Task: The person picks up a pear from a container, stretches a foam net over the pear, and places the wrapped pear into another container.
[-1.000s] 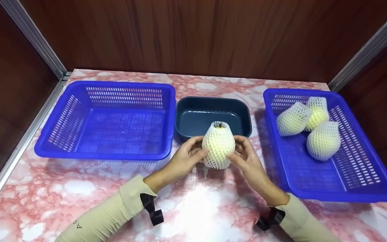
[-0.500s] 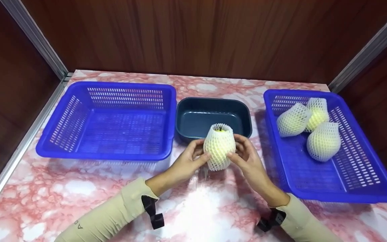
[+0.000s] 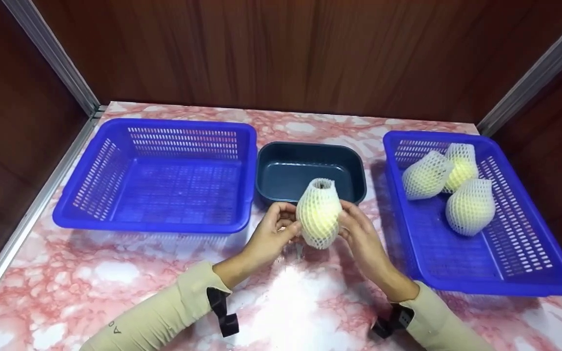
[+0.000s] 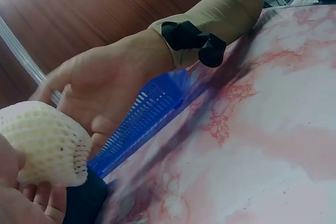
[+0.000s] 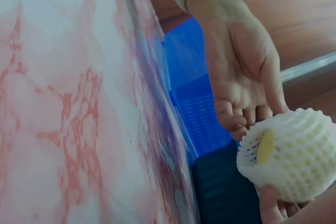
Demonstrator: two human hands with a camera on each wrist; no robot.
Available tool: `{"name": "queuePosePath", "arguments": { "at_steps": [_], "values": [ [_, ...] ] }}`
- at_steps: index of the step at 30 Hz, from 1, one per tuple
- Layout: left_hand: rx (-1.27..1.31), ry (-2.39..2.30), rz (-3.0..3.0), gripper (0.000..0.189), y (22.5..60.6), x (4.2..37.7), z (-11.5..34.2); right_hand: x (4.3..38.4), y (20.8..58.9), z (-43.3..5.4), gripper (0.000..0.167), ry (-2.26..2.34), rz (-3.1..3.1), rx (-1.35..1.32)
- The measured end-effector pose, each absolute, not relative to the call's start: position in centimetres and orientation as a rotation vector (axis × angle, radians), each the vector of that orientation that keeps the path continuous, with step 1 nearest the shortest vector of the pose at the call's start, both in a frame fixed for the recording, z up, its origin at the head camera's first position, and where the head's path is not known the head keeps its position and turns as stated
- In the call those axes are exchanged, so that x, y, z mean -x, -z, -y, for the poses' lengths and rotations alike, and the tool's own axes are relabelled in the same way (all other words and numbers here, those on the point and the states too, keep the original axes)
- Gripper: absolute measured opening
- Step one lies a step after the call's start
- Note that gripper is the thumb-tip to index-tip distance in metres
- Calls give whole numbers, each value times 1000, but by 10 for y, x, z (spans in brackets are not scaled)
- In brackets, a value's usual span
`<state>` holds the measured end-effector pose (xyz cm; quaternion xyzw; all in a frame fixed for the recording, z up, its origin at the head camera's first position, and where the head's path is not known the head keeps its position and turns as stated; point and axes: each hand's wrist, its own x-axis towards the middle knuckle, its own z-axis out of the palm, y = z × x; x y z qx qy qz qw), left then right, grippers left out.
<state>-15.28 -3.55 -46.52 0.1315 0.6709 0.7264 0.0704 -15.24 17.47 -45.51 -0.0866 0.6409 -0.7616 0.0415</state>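
A yellow fruit in a white foam net sleeve (image 3: 319,217) is held up between both hands, over the front edge of a dark bowl-like tub (image 3: 283,178). Its sleeve's open end points up, and inside it is dark. My left hand (image 3: 270,236) grips the left side, thumb in front and fingers curled behind. At the right side, my right hand (image 3: 366,246) holds the fruit with its fingertips, some of them hidden behind it. The right wrist view shows a yellow patch through the opening of the foam sleeve (image 5: 302,156).
To the left stands a blue perforated basket (image 3: 151,226) with a bare floor. Another blue basket (image 3: 500,286) on the right contains several foam-wrapped fruits (image 3: 470,207). Everything stands on a red-and-white marbled table (image 3: 115,278), walled by brown panels (image 3: 291,58).
The wrapped fruit has turned slightly between the hands, its open end now tipped a little right. The right fingers have shifted along its side, and the thumb no longer shows in front. Baskets are unmoved.
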Motion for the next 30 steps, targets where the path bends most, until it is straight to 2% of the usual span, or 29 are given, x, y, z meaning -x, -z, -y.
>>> {"name": "queuePosePath", "arguments": {
  "at_steps": [5,11,16,20,23,27,30],
  "values": [
    [-421,-2140,-2043,48,466,157,36,152,457,-174,51,2307,-1962,335],
    [-435,-2104,-2025,47,465,160,36,154,462,-174,35,2283,-2061,201],
    [-394,-2170,-2001,36,467,158,35,156,464,-175,40,2228,-2171,151],
    [-378,-2206,-2024,28,467,160,34,155,463,-175,32,2307,-2080,163],
    [-383,-2178,-2047,37,466,161,35,153,463,-173,29,2345,-1975,224],
    [-419,-2092,-1998,55,464,161,36,150,462,-170,39,2292,-1937,285],
    [-405,-2065,-1988,59,464,161,36,149,460,-168,43,2228,-1979,296]
  ]
}}
